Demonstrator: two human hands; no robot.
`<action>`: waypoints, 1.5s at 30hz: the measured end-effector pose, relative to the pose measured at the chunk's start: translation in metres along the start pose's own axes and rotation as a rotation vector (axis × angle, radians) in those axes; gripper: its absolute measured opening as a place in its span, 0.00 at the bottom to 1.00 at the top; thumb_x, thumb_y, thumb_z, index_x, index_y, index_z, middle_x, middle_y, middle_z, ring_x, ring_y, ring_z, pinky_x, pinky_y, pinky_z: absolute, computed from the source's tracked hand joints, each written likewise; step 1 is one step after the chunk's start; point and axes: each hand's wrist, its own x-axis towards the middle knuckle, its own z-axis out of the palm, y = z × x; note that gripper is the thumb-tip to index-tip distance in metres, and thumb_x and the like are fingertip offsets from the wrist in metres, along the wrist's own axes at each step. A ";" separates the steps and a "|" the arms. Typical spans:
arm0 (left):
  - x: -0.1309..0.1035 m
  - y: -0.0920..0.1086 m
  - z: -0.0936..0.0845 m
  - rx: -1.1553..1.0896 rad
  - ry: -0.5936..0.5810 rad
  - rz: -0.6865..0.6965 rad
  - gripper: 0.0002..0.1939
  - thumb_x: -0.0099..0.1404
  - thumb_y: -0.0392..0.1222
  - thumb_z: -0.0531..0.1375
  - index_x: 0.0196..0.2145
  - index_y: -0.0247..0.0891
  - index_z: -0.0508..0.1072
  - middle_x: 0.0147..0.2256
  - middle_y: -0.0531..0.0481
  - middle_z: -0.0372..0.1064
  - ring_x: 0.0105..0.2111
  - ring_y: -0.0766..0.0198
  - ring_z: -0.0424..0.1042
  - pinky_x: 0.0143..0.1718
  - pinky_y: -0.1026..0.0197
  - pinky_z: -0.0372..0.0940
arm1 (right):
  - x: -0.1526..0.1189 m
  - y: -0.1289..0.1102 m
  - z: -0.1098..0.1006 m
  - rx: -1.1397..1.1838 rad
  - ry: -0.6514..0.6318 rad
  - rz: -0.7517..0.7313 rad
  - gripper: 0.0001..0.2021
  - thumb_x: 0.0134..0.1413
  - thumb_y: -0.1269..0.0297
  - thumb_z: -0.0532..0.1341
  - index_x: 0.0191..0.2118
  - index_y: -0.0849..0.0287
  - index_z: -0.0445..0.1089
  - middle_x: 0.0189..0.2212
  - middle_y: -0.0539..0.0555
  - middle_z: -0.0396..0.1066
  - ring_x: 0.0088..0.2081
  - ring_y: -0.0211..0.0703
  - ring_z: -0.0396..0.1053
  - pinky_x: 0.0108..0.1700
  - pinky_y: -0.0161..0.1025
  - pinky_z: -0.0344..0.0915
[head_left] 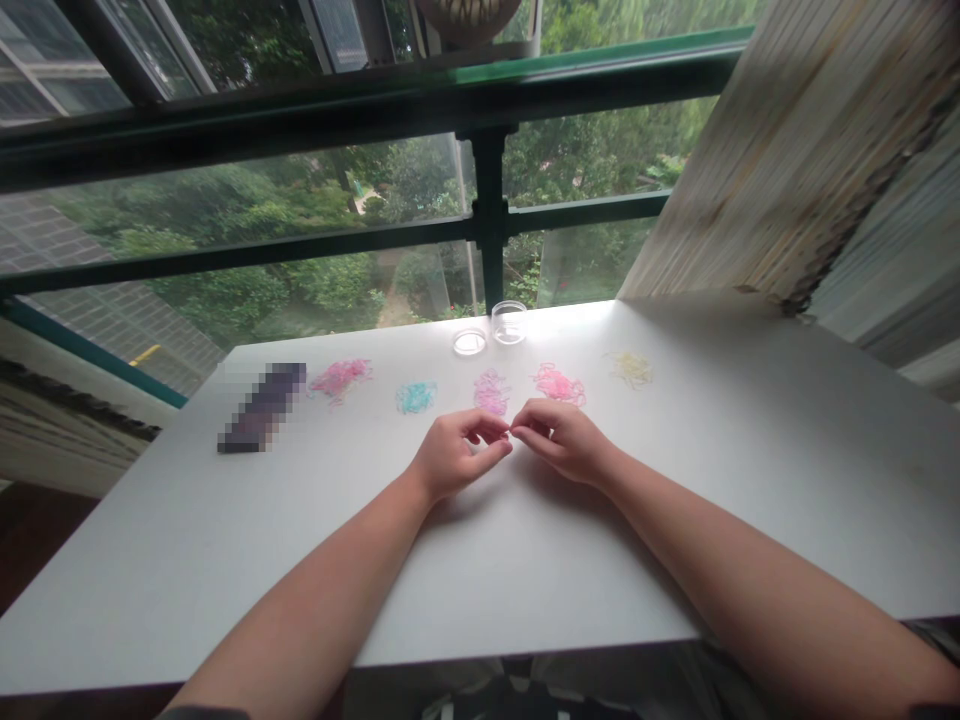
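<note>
My left hand (pixel 459 452) and my right hand (pixel 564 440) meet fingertip to fingertip above the white table (pixel 420 580). Each is pinched closed; whatever lies between the fingertips is too small to make out. Just behind them is a pile of purple-pink bands (pixel 491 391), with a brighter pink pile (pixel 559 384) behind my right hand. A teal pile (pixel 416 397) lies to the left, a mixed pink pile (pixel 342 378) farther left, and a pale yellow pile (pixel 632 369) on the right.
A clear round container (pixel 509 323) and a clear shallow lid (pixel 469 343) stand at the table's back edge by the window. A dark pixelated object (pixel 264 408) lies at the left. A curtain (pixel 720 170) hangs at the back right.
</note>
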 end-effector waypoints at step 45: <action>0.007 -0.018 -0.036 0.368 0.044 -0.095 0.10 0.58 0.42 0.56 0.36 0.39 0.74 0.33 0.50 0.74 0.29 0.65 0.71 0.30 0.64 0.65 | -0.003 -0.002 -0.001 -0.030 -0.038 0.059 0.06 0.54 0.69 0.55 0.32 0.60 0.69 0.25 0.51 0.69 0.26 0.36 0.62 0.29 0.33 0.59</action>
